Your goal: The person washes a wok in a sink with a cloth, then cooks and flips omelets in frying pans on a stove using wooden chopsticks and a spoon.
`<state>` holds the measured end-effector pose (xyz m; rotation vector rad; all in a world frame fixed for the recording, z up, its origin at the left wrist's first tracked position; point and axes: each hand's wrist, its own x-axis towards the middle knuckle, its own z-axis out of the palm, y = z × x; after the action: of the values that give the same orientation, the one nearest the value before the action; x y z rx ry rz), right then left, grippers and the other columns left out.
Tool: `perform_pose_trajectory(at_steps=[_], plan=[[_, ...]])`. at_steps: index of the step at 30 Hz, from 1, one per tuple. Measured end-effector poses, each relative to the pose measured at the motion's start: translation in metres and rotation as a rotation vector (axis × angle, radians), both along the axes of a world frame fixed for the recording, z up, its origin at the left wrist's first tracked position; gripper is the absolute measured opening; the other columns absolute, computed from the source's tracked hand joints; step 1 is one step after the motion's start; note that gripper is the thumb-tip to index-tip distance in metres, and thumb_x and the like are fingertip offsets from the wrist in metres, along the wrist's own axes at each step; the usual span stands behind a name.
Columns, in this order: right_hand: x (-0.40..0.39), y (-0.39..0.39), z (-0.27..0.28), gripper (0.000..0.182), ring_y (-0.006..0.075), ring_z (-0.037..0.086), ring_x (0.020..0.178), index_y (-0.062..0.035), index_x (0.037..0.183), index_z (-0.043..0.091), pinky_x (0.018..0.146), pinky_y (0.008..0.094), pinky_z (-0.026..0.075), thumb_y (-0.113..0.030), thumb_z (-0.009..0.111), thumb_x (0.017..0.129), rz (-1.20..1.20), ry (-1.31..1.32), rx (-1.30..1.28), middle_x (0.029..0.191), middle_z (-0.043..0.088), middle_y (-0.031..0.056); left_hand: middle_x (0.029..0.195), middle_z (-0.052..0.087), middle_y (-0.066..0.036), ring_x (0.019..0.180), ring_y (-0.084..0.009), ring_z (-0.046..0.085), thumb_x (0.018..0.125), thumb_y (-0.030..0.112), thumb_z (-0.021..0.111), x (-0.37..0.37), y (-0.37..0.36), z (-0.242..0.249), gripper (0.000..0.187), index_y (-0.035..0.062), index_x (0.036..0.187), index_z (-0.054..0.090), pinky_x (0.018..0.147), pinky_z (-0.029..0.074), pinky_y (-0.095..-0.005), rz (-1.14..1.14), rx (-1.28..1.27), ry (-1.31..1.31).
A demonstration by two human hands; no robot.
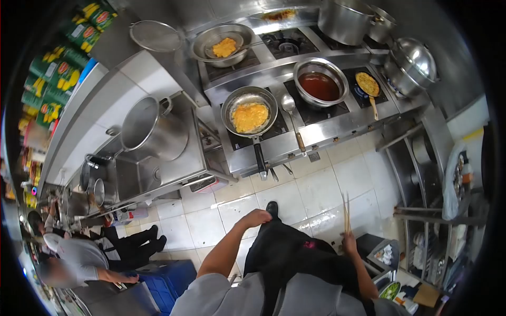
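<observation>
Steel stove (337, 124) with frying pan (249, 111) above white floor tiles (316, 192)

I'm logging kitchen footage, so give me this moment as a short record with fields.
left hand: rests on the black apron, holds nothing
right hand: holds chopsticks upright
nearest pan: on the stove, holds a yellow omelette
ladle: lies right of that pan
bowl: holds red sauce
other people: one person bent over at lower left
</observation>
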<state>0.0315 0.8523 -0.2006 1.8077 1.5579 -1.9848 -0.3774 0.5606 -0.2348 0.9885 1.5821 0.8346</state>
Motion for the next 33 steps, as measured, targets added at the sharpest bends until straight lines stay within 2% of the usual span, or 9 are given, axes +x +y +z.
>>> perform_pose_trajectory(at_steps=[2,4,7,10,17,23,27,30,33], plan=[[-0.061,0.000,0.029,0.026,0.0084,0.035,0.039,-0.0100,0.089,0.055,0.035,0.0260,0.029,-0.034,0.049,0.097,0.005,0.019,0.030,0.054,0.037,-0.0037,0.086,0.066,-0.001,0.077,-0.0106,0.061,0.096,0.025,0.055,0.009,0.050,0.078,0.023,0.0056,0.100,0.068,0.067,0.050,-0.0262,0.057,-0.119,-0.286],[-0.109,0.001,0.053,0.030,0.0068,0.031,0.038,-0.0126,0.079,0.048,0.034,0.0256,0.026,-0.035,0.046,0.099,-0.032,0.117,0.072,0.055,0.037,-0.0047,0.083,0.066,0.001,0.075,-0.0102,0.061,0.096,0.025,0.055,0.015,0.093,0.076,0.022,0.0070,0.100,0.067,0.063,0.050,-0.0266,0.035,-0.013,-0.270],[-0.151,0.006,0.075,0.034,0.0056,0.033,0.042,-0.0139,0.077,0.043,0.038,0.0236,0.028,-0.038,0.044,0.101,-0.034,0.227,0.131,0.055,0.036,-0.0058,0.083,0.069,-0.011,0.081,-0.0290,0.067,0.088,0.025,0.060,0.005,0.193,0.029,0.021,0.0055,0.094,0.066,0.074,0.051,-0.0413,0.408,0.223,0.208],[-0.160,0.005,0.117,0.038,0.0052,0.034,0.044,-0.0133,0.077,0.042,0.040,0.0236,0.029,-0.042,0.043,0.102,0.072,0.262,0.291,0.056,0.036,-0.0058,0.111,0.061,-0.017,0.101,-0.0365,0.061,0.087,0.028,0.064,-0.035,0.280,0.045,0.038,0.0111,0.119,0.054,0.083,0.051,-0.0454,0.621,-0.015,0.484],[-0.097,0.044,0.161,0.039,0.0054,0.036,0.044,-0.0069,0.089,0.053,0.040,0.0235,0.029,-0.043,0.044,0.101,0.159,0.138,0.313,0.055,0.039,-0.0047,0.116,0.053,-0.027,0.101,-0.0449,0.059,0.088,0.023,0.061,-0.080,0.379,-0.007,0.054,0.0067,0.131,0.033,0.090,0.049,-0.0503,0.921,-0.256,0.495],[-0.062,0.133,0.104,0.053,0.0042,0.032,0.044,-0.0039,0.096,0.059,0.040,0.0234,0.027,-0.052,0.036,0.100,0.189,0.189,0.213,0.055,0.034,-0.0064,0.102,0.061,-0.034,0.099,-0.0480,0.060,0.090,0.019,0.052,-0.083,0.353,0.024,0.038,-0.0064,0.116,0.041,0.091,0.046,-0.0498,1.018,-0.146,0.284],[-0.120,0.203,0.091,0.046,0.0035,0.030,0.044,-0.0051,0.101,0.060,0.039,0.0216,0.027,-0.045,0.036,0.103,0.411,0.281,0.292,0.057,0.035,-0.0071,0.104,0.063,-0.028,0.098,-0.0450,0.061,0.095,0.041,0.051,-0.084,0.275,0.112,0.045,-0.0004,0.115,0.054,0.086,0.048,-0.0511,0.934,0.021,0.501],[-0.195,0.248,0.100,0.041,0.0102,0.046,0.061,-0.0009,0.113,0.060,0.058,0.0276,0.041,-0.035,0.039,0.103,0.695,0.370,0.551,0.066,0.047,-0.0001,0.099,0.068,-0.021,0.092,-0.0396,0.065,0.094,0.046,0.052,-0.128,0.199,0.177,0.047,0.0079,0.122,0.059,0.078,0.051,-0.0476,0.794,0.013,0.772],[-0.284,0.267,0.123,0.038,0.0187,0.054,0.063,-0.0033,0.131,0.053,0.063,0.0334,0.047,-0.023,0.044,0.100,0.822,0.487,0.665,0.069,0.054,0.0107,0.104,0.066,-0.023,0.097,-0.0404,0.063,0.090,0.038,0.054,-0.181,0.159,0.262,0.036,0.0129,0.113,0.066,0.083,0.050,-0.0503,0.603,-0.340,0.871]])
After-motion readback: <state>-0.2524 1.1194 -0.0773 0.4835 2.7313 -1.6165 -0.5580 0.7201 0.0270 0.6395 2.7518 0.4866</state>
